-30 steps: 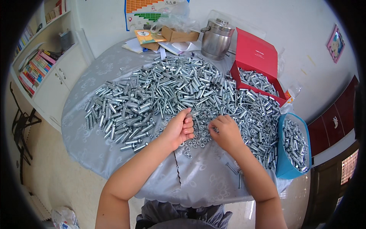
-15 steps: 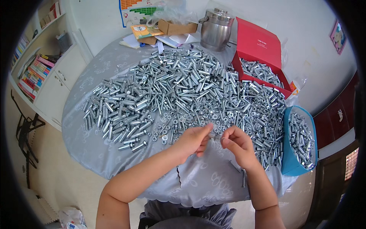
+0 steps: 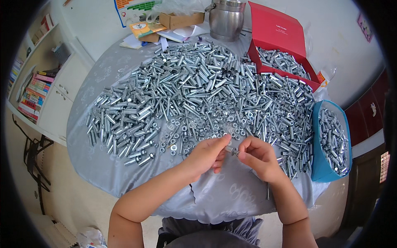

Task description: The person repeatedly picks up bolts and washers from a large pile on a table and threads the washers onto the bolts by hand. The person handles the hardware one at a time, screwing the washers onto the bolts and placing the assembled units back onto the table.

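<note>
Over the near part of the table, my left hand (image 3: 209, 156) pinches one end of a silver expansion bolt (image 3: 232, 149) between thumb and fingers. My right hand (image 3: 260, 160) is closed at the bolt's other end, thumb and forefinger on what looks like its nut or washer; the fingertips partly hide that end. Just beyond both hands lie loose nuts and washers (image 3: 173, 147). A big heap of metal sleeves and bolts (image 3: 194, 82) spreads behind them. At the heap's near left edge rest several bolts with sleeves and nuts on them (image 3: 145, 159).
A red open box (image 3: 278, 25) of bolts stands at the back right, and a blue bin (image 3: 317, 153) of bolts at the right edge. A steel pot (image 3: 226, 22), papers and a cardboard box (image 3: 181, 20) sit at the back. A grey cloth (image 3: 231, 202) covers the table.
The view has shifted slightly, so the table's contents sit a little higher in it. Both hands stay together, and the bolt between them now shows more clearly.
</note>
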`<state>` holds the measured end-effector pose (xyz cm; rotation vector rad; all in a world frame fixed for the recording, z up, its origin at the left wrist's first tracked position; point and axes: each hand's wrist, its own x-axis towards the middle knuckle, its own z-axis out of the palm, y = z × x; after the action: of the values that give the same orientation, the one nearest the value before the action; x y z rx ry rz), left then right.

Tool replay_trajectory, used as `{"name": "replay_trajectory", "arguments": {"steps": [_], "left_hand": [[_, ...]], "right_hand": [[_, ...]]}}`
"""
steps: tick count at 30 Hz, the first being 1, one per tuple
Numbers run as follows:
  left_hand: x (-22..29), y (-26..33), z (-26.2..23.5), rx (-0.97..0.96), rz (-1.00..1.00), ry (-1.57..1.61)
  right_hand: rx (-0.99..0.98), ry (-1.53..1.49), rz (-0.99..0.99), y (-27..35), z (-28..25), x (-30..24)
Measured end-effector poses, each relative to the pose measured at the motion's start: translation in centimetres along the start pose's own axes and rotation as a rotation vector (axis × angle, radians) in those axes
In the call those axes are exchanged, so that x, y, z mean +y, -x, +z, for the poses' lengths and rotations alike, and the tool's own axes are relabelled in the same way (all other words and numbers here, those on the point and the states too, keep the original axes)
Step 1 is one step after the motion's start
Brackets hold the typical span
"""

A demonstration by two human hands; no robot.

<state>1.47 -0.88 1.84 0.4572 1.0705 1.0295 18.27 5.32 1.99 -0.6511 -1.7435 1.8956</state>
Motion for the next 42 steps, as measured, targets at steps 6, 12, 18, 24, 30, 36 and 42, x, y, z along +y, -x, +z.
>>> {"name": "replay_trajectory", "arguments": {"steps": [6, 12, 18, 24, 30, 36, 42], "left_hand": [[-0.4, -0.4, -0.5, -0.055, 0.004, -0.002], [-0.5, -0.5, -0.7, -0.043, 0.011, 0.007], [-0.6, -0.5, -0.5, -0.048, 0.039, -0.033], [0.1, -0.4, -0.8, -0.087, -0.063, 0.045], [0.8, -0.7, -1.6, -0.051, 0.037, 0.135], [0.5, -0.9, -2.2, -0.071, 0.058, 0.156], [0.5, -0.9, -2.2, -0.072, 0.046, 0.156]], "right_hand": [[0.08, -0.026, -0.065, -0.1, 0.4, 0.3], [0.235, 0.459, -0.448, -0.5, 0.3, 0.6], [0.257, 0.761, -0.599, -0.6, 0.7, 0.3], [0.282, 0.676, -0.616, -0.6, 0.2, 0.3], [0.448, 0.973, -0.397, -1.1, -1.0, 0.3], [0.26, 1.221, -0.482, -1.8, -0.3, 1.7], [0.206, 1.243, -0.506, -2.1, -0.2, 2.6]]}}
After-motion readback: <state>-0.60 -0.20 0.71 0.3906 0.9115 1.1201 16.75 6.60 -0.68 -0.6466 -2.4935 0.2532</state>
